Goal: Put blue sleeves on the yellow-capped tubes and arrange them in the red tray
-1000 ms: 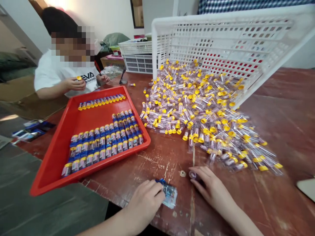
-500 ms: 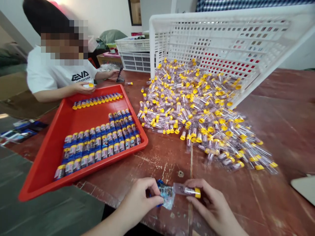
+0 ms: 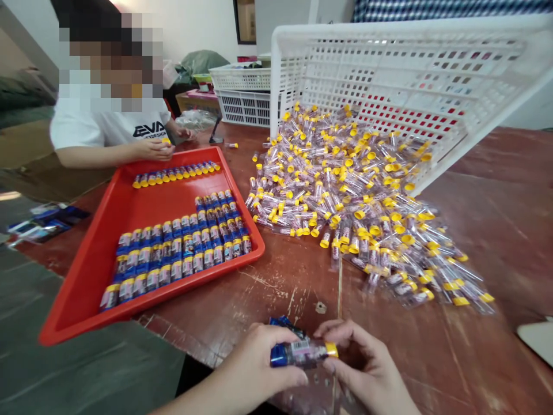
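A short clear tube (image 3: 305, 353) with a yellow cap, a printed label and a blue section at its left end lies level between my hands. My left hand (image 3: 254, 363) has its thumb and fingers around the blue end. At the yellow cap, my right hand (image 3: 363, 363) pinches the other end between thumb and fingers. Just behind the tube, a dark blue printed packet (image 3: 283, 324) lies partly hidden by my left hand. Clear plastic shows faintly below the tube, too blurred to make out.
A red tray (image 3: 73, 302) at left holds rows of yellow-capped blue tubes. A tipped white basket (image 3: 389, 34) stands behind a spilled heap of clear capped tubes (image 3: 345, 190). Across the tray, a co-worker's hand (image 3: 158, 150) holds something yellow-ended. Blue packets (image 3: 47, 222) lie left.
The blue printed packet in my left hand and the capped tube in my right were side by side; now both hands hold one tube with a blue end. The co-worker's hands moved closer together.
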Motion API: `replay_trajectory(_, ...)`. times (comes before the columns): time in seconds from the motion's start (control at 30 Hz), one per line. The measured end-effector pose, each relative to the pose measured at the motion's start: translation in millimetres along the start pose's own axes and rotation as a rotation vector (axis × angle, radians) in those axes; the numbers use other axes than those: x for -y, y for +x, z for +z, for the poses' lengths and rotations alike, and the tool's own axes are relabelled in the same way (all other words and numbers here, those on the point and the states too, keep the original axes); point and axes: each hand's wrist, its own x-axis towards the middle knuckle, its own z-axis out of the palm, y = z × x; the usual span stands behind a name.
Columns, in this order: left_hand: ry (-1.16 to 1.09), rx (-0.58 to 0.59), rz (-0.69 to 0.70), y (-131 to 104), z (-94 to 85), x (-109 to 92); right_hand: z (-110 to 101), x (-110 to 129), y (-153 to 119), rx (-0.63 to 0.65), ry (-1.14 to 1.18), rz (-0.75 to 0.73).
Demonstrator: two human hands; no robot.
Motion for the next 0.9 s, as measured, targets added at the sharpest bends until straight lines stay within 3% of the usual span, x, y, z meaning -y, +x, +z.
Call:
replay_trajectory(0.1, 0.068, -0.039, 0.123, 0, 0.4, -3, 7, -9, -3, 0.055, 0.235, 0.191)
replay_trajectory(0.2, 0.049, -0.033, 0.199, 0, 0.1, -5, 9, -14, -5, 0.099, 0.611, 0.4)
replay_trajectory(0.33, -0.076, -0.031, 0.223, 0, 4.8, 0, 16, -20, -4, 0.194, 0.935, 0.492)
replay_trajectory(0.63, -0.065, -0.085, 0.265, -3, 19.1, 6, 44, -22, -10, 0.201, 0.997, 0.606)
replay_trajectory(0.73, -0.087, -0.082, 0.24, -1, 21.2, 6, 48, -26, -11, 0.245, 0.93, 0.616)
replay_trajectory(0.9, -0.063, -0.076, 0.171, 0, 14.8, 2, 48, -37, -14, 0.206, 0.839, 0.645)
